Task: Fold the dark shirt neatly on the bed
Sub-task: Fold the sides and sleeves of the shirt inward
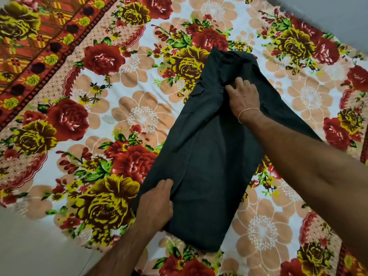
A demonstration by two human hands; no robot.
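Note:
The dark shirt (207, 156) lies on the bed as a long, narrow strip, its sides folded in, running from the collar end at the upper right down to the hem near me. My left hand (155, 204) grips the shirt's left edge close to the hem, fingers closed over the cloth. My right hand (244, 96) presses on the upper part of the shirt, fingers bent into a crease below the collar; a thin thread band circles that wrist. A sleeve or side panel trails out from under my right forearm toward the right.
The bed carries a floral bedsheet (99, 116) with red and yellow roses and a red checked border (29, 56) at the upper left. Bare floor (29, 246) shows at the lower left, and a grey wall (338, 12) at the upper right.

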